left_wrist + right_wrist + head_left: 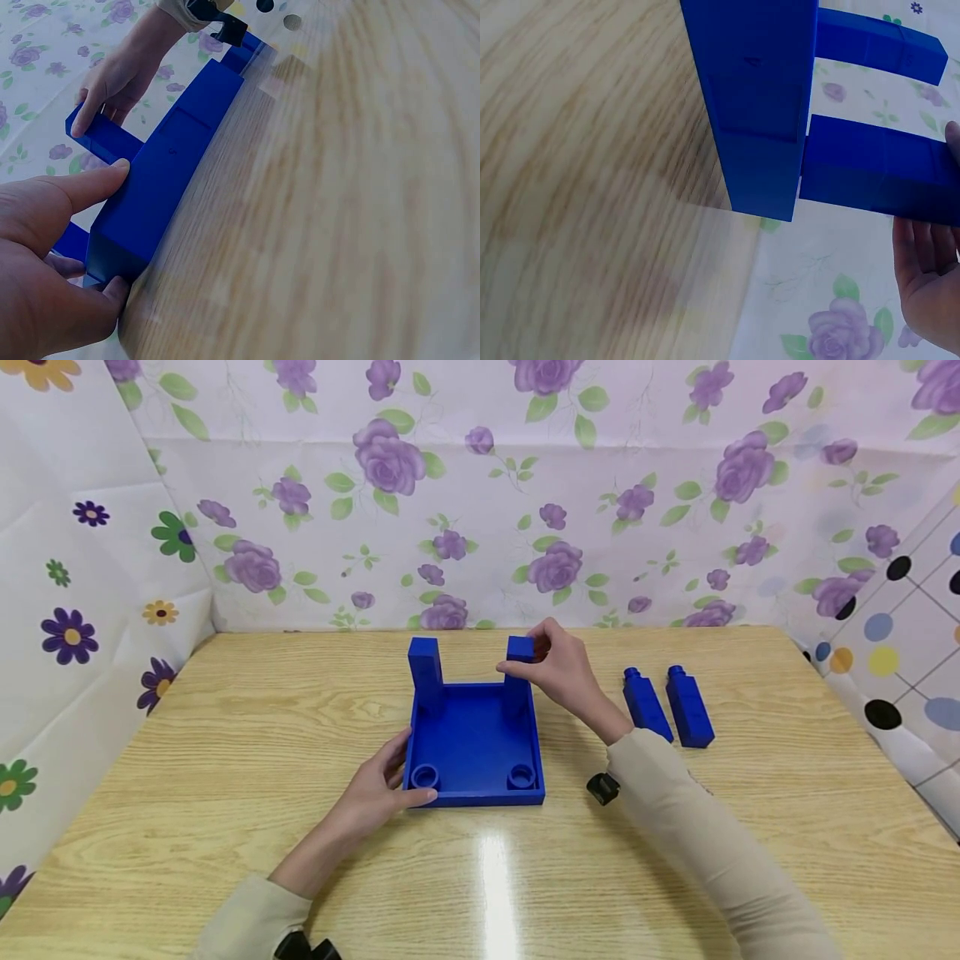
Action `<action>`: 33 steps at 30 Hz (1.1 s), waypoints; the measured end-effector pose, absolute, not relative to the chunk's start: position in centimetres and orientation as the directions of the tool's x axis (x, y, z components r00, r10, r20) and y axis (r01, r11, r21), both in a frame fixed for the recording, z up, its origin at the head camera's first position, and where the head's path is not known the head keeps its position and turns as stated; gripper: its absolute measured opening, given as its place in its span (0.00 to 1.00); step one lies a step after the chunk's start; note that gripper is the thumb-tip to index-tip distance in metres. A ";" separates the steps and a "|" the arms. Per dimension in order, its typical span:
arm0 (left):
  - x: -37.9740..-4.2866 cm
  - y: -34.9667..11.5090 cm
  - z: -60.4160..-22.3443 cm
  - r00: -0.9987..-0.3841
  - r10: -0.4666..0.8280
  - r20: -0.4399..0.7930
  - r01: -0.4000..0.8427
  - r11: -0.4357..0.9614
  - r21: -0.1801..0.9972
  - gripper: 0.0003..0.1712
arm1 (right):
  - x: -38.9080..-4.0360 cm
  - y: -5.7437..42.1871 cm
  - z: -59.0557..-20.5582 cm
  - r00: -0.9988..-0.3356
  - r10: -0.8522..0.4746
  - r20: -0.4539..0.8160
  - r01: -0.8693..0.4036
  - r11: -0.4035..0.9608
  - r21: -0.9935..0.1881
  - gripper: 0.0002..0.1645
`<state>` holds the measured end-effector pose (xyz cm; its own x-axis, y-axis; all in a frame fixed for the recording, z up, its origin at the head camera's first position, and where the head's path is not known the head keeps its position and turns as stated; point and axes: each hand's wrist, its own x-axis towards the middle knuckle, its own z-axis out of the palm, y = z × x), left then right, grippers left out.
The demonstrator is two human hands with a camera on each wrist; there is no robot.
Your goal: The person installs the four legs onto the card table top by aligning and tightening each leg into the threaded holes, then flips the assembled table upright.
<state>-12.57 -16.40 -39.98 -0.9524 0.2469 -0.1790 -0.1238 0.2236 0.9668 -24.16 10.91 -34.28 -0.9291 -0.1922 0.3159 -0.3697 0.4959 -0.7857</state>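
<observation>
A shallow blue square tray-like base (476, 747) lies on the table, with round sockets at its two near corners. My left hand (371, 789) grips its near left corner, thumb over the front rim. A square blue leg (426, 672) stands upright at the far left corner. At the far right corner, my right hand (562, 668) pinches the top of a second upright blue leg (519, 647), also seen as the nearer leg (877, 165) in the right wrist view. Whether that leg is fully seated, I cannot tell.
Two more blue legs, one on the left (647, 706) and one on the right (690, 706), lie on the wooden table (247, 743) beyond the right forearm, knobbed ends pointing away. A flowered cloth (480, 527) hangs behind the table's far edge.
</observation>
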 end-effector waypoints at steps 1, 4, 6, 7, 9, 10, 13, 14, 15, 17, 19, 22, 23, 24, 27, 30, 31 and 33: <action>-12.6 -16.4 -40.0 -0.952 0.248 -0.177 -0.122 0.222 0.967 0.56 | -24.1 10.9 -34.3 -0.929 -0.190 0.319 -0.371 0.496 -0.785 0.27; -12.6 -16.5 -40.0 -0.953 0.249 -0.170 -0.116 0.218 0.969 0.56 | -24.0 10.7 -34.2 -0.930 -0.187 0.317 -0.368 0.489 -0.791 0.27; -12.6 -16.5 -40.0 -0.954 0.249 -0.165 -0.112 0.215 0.970 0.56 | -24.0 10.6 -34.1 -0.932 -0.197 0.303 -0.361 0.487 -0.795 0.29; -12.6 -16.5 -40.0 -0.954 0.250 -0.162 -0.108 0.216 0.970 0.56 | -24.0 10.6 -34.0 -0.935 -0.207 0.289 -0.355 0.487 -0.798 0.32; -12.5 -16.5 -40.0 -0.955 0.247 -0.163 -0.110 0.216 0.970 0.56 | -24.1 10.8 -33.8 -0.937 -0.246 0.249 -0.340 0.471 -0.814 0.38; -12.5 -16.5 -40.0 -0.955 0.246 -0.165 -0.112 0.217 0.970 0.56 | -24.3 11.0 -33.8 -0.934 -0.275 0.227 -0.335 0.455 -0.825 0.40; -12.5 -16.6 -40.0 -0.955 0.244 -0.171 -0.116 0.223 0.968 0.56 | -24.8 12.0 -33.5 -0.908 -0.391 0.149 -0.299 0.357 -0.885 0.43; -12.5 -16.6 -40.0 -0.955 0.238 -0.174 -0.121 0.222 0.968 0.56 | -25.0 12.4 -33.4 -0.890 -0.437 0.129 -0.283 0.308 -0.909 0.43; -12.5 -16.6 -40.0 -0.955 0.241 -0.171 -0.116 0.226 0.967 0.56 | -25.3 12.8 -33.3 -0.872 -0.478 0.111 -0.264 0.267 -0.927 0.42; -12.5 -16.6 -40.0 -0.956 0.240 -0.172 -0.117 0.227 0.967 0.56 | -25.7 13.5 -33.0 -0.834 -0.546 0.077 -0.218 0.197 -0.956 0.40; -12.5 -16.6 -40.0 -0.956 0.238 -0.171 -0.117 0.227 0.967 0.56 | -26.3 14.1 -32.8 -0.796 -0.602 0.056 -0.177 0.142 -0.974 0.40; -12.5 -16.5 -40.0 -0.955 0.236 -0.178 -0.124 0.225 0.966 0.56 | -27.0 14.7 -32.5 -0.751 -0.660 0.029 -0.131 0.106 -0.986 0.40; -12.6 -16.5 -40.0 -0.955 0.236 -0.179 -0.125 0.228 0.966 0.56 | -27.2 14.8 -32.4 -0.738 -0.675 0.024 -0.121 0.098 -0.988 0.39; -12.6 -16.4 -40.0 -0.955 0.234 -0.180 -0.125 0.232 0.965 0.55 | -27.3 14.8 -32.3 -0.726 -0.687 0.021 -0.120 0.097 -0.988 0.39; -12.5 -16.2 -39.9 -0.956 0.230 -0.183 -0.127 0.238 0.963 0.55 | -27.7 14.8 -32.0 -0.717 -0.697 0.006 -0.124 0.120 -0.985 0.37; -12.5 -16.2 -39.8 -0.957 0.232 -0.175 -0.119 0.236 0.964 0.55 | -27.8 14.7 -31.9 -0.728 -0.686 -0.011 -0.134 0.159 -0.978 0.36; -12.5 -16.2 -39.8 -0.957 0.234 -0.173 -0.117 0.233 0.965 0.55 | -27.8 14.7 -31.9 -0.734 -0.679 -0.017 -0.135 0.171 -0.976 0.35; -12.5 -16.3 -39.8 -0.957 0.234 -0.169 -0.115 0.228 0.967 0.55 | -27.9 14.6 -31.9 -0.742 -0.670 -0.022 -0.143 0.190 -0.971 0.35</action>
<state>-12.48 -16.29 -39.81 -0.9574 0.2344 -0.1689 -0.1147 0.2280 0.9669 -27.87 14.59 -31.87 -0.7420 -0.6701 -0.0219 -0.1426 0.1896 -0.9714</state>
